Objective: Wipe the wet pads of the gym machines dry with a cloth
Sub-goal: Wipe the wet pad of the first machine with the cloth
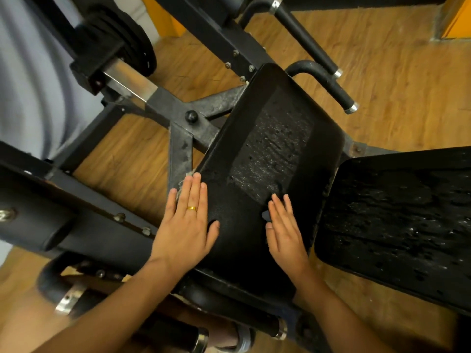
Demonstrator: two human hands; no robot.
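Note:
A black seat pad of a gym machine fills the middle, and its centre glistens with water. A black cloth lies spread over the pad's near part, with pale frayed threads showing at its left edge. My left hand lies flat on the cloth at the pad's left side, fingers straight, a gold ring on one finger. My right hand presses flat on the cloth near the wet patch's lower corner. A second black pad at the right is covered in droplets.
The machine's black steel frame runs under and left of the pad. Two padded handles with chrome ends stick out behind it. Weight plates hang at upper left. The floor is wood-patterned. A sandalled foot shows below.

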